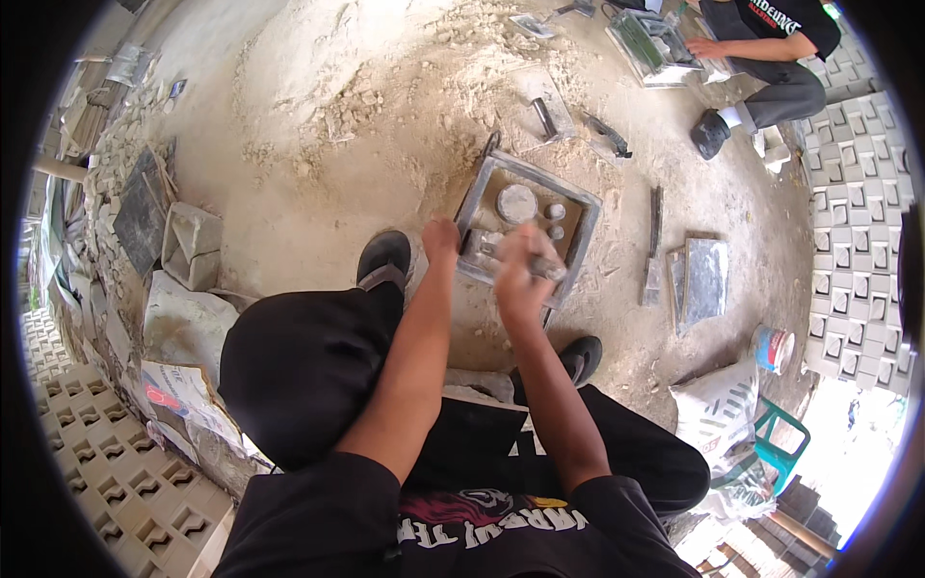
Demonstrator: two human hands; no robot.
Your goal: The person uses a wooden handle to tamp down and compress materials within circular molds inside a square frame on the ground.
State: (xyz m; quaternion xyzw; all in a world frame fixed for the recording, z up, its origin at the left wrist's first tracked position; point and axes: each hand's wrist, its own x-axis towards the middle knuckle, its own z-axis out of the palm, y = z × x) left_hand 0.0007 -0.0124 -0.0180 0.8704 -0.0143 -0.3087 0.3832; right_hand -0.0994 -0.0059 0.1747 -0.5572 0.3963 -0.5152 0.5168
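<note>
A square grey mould frame point(585, 231) lies on the dusty ground in front of me, with pale powdery material inside. Within it sit a round grey disc point(517, 203), two small round knobs point(555, 211) and a grey block point(482, 248). My left hand point(441, 238) is closed beside the frame's left side; whatever its fingers hold is hidden. Over the frame's near part, my right hand point(524, 274) is wrapped round a grey, dust-covered piece point(549, 269), smeared by motion. I cannot tell whether that piece touches the block.
Flat grey plates point(705, 279) and a long narrow tool point(656, 246) lie to the right. Farther right are a white sack point(715, 409), a bucket point(774, 349) and a green stool point(782, 443). A co-worker's hand point(706, 48) rests at another mould point(655, 48). Patterned blocks point(853, 222) are stacked at the right.
</note>
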